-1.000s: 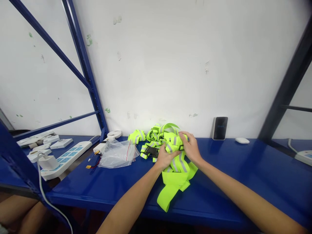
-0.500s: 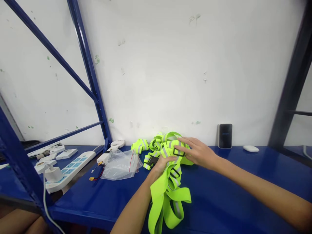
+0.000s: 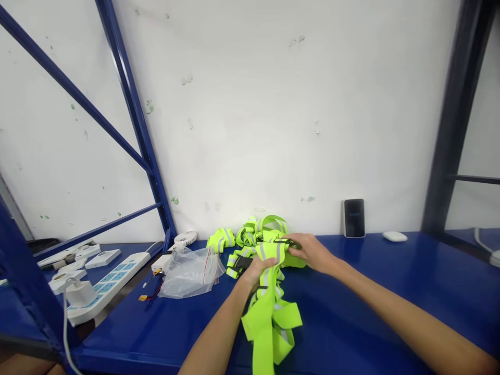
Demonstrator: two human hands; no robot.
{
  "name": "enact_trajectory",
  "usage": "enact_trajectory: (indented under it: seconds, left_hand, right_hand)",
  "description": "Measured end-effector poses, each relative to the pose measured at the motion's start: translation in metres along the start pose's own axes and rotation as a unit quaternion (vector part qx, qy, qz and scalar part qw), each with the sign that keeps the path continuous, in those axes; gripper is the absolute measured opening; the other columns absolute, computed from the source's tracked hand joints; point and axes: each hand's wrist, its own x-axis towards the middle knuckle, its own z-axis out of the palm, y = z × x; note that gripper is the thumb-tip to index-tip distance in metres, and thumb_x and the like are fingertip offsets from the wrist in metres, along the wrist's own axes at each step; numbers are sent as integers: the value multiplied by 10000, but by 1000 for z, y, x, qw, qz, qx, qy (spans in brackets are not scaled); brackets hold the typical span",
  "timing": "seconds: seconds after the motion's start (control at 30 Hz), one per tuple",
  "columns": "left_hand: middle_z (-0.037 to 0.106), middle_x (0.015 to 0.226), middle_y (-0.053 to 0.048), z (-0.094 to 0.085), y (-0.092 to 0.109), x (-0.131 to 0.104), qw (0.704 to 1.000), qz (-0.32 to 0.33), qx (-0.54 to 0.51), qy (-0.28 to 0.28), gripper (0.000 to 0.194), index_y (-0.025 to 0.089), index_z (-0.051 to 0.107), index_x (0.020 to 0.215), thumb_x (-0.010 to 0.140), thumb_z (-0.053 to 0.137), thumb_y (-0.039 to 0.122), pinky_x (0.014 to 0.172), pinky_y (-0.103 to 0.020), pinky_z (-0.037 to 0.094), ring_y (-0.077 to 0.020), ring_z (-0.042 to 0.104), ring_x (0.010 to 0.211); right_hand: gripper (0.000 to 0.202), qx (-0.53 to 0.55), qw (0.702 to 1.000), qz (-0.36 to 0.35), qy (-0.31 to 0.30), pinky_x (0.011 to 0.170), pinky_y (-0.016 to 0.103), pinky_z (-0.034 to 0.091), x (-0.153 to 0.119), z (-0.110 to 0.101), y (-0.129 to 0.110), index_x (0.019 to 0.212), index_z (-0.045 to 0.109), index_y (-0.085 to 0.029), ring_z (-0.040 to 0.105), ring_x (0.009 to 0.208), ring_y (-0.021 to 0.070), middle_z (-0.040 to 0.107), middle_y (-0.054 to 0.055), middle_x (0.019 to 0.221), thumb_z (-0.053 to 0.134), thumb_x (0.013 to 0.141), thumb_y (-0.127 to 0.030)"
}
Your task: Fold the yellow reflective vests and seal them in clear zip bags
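A tangle of fluorescent yellow-green reflective straps [image 3: 269, 307] with grey stripes and black buckles hangs over the front of the blue shelf. My left hand [image 3: 258, 272] is closed on the bunched strap, thumb lying on top. My right hand [image 3: 310, 252] pinches the strap beside a dark buckle [image 3: 284, 241], just right of the left hand. Behind them lies a heap of similar straps [image 3: 250, 234] against the wall. A smaller rolled strap [image 3: 221, 240] rests left of that heap.
On the blue shelf [image 3: 344, 312], left of the straps, lie a clear plastic bag [image 3: 189, 276], a small white fan [image 3: 185, 238] and wires with yellow connectors [image 3: 150, 291]. A power strip [image 3: 111, 286] is farther left. A black-fronted device [image 3: 353, 217] and a white rounded object [image 3: 395, 236] stand right.
My right hand has gone from lying over the strap with fingers extended to pinching it near the buckle. The hanging strap ends have shifted. The view has turned slightly to the right.
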Motion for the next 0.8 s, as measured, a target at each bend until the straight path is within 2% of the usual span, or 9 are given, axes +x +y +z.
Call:
enact_trajectory:
  seconds: [0.13,0.3,0.4,0.5,0.53,0.6,0.7,0.8]
  left_hand:
    - [696,819,-74,12,-2,-2,1000,18,7,-5,450,148,680,946,596,832,386,777,-351,492,-202,639,727]
    - [700,929,-100,15,-7,-5,998,17,-15,-59,519,162,655,1072,629,826,372,912,-419,471,-246,660,879]
    - [696,966,-110,12,-5,-5,997,0,6,-81,590,161,640,1109,588,854,337,912,-421,474,-255,663,904]
    - [695,922,-99,10,-2,-4,992,-11,93,-79,540,155,657,1046,568,860,303,845,-390,492,-259,655,885]
    - [693,924,-95,11,-1,-4,990,1,125,-69,500,160,666,1020,576,853,297,826,-377,493,-257,648,877]
    - [688,942,-86,13,0,-3,981,43,184,-43,420,176,678,978,605,834,290,799,-352,487,-248,632,861]
    - [686,951,-80,19,-3,-2,963,104,247,0,359,186,681,963,644,806,295,797,-340,475,-254,615,867]
    - [688,987,-92,23,-9,-1,961,139,237,37,393,182,667,987,640,808,303,832,-353,471,-286,612,932]
  right_hand:
    - [252,20,996,77,41,584,266,426,-7,5,5,937,665,-179,558,564,153,670,12,698,443,925,-297]
    - [289,-14,991,112,65,552,263,360,-13,8,4,918,651,-178,515,528,153,640,9,651,418,938,-347]
    - [291,-42,988,135,65,544,264,338,-16,8,0,889,640,-181,522,528,164,636,19,641,411,939,-352]
    - [303,-53,986,149,58,550,265,334,-20,9,-4,870,632,-180,534,539,170,635,29,648,403,945,-364]
    - [301,-50,987,144,57,556,265,339,-22,10,-4,900,634,-179,541,554,172,639,32,666,402,947,-364]
    - [311,-31,990,130,55,570,261,354,-26,13,-5,1085,615,-176,546,574,174,631,20,685,396,952,-351]
    - [482,1,993,114,44,562,250,359,-30,18,-4,1416,394,-172,502,531,169,546,-30,608,377,960,-326]
    - [559,21,994,105,35,541,244,346,-31,19,-4,1498,267,-152,447,485,162,453,-57,546,347,972,-325]
